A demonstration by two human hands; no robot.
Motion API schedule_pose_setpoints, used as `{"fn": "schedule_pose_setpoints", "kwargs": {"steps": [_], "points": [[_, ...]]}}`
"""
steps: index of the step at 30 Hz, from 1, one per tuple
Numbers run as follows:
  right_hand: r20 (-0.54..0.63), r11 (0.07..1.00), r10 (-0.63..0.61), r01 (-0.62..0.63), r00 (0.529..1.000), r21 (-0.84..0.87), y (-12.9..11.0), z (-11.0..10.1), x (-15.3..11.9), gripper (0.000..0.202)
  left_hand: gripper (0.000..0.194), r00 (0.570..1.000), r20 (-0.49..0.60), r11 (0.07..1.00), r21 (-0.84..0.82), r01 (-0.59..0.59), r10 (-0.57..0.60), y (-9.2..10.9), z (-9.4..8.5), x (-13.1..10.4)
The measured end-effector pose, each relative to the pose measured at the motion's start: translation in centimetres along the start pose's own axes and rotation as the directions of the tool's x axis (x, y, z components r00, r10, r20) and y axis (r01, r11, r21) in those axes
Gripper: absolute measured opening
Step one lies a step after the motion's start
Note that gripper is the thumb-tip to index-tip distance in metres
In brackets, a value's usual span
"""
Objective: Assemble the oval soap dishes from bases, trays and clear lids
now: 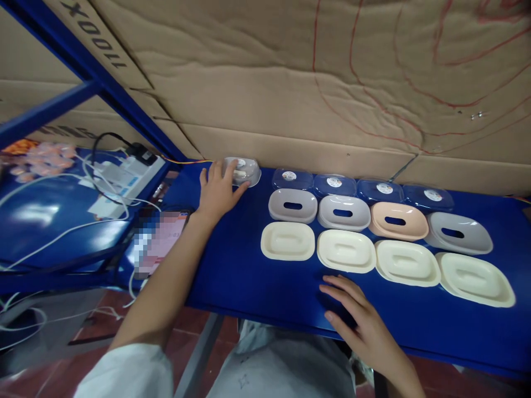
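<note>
My left hand [219, 192] reaches to the back left of the blue table, fingers spread, against a soap dish [250, 172] with a clear lid and a round white sticker. Its index finger and thumb touch the dish's left and front sides. My right hand [359, 316] hovers over the table's front edge, fingers apart, holding nothing. Just beyond it lies a row of cream soap dish bases [345, 251]. Behind them stand slotted soap trays, grey ones [344, 222] and one peach [399, 231]. At the back are clear lids [334, 184] with round stickers.
A cardboard wall [257, 94] rises behind the blue table [257, 282]. On the left are a phone [168, 240], a white power strip [133, 182] with loose cables, and a blue metal frame [120, 110]. Pink and orange pieces [50, 157] lie farther left.
</note>
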State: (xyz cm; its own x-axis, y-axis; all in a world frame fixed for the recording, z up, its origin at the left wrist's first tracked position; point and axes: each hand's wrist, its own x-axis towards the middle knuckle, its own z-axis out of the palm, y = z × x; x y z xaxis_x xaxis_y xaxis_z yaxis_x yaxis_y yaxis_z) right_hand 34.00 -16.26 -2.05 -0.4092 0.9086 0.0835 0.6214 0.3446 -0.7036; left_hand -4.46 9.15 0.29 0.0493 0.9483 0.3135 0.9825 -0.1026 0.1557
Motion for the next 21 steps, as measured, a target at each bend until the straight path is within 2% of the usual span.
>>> {"fn": "schedule_pose_setpoints", "kwargs": {"steps": [4, 9, 21], "points": [[0.008, 1.0, 0.002, -0.002, 1.0, 0.0, 0.1, -0.1, 0.0, 0.044, 0.077, 0.999, -0.005, 0.999, -0.005, -0.034, 0.034, 0.7, 0.4, 0.6], [0.012, 1.0, 0.01, -0.01, 1.0, 0.015, 0.1, -0.1, 0.0, 0.044, 0.069, 0.998, 0.025, 0.998, -0.012, -0.057, 0.057, 1.3, 1.1, 1.0], [0.05, 0.999, 0.037, -0.038, 0.998, 0.019, 0.6, 0.0, -0.4, 0.046, 0.065, 0.999, 0.022, 1.0, -0.003, -0.026, 0.026, 1.4, 1.6, 1.0]]}}
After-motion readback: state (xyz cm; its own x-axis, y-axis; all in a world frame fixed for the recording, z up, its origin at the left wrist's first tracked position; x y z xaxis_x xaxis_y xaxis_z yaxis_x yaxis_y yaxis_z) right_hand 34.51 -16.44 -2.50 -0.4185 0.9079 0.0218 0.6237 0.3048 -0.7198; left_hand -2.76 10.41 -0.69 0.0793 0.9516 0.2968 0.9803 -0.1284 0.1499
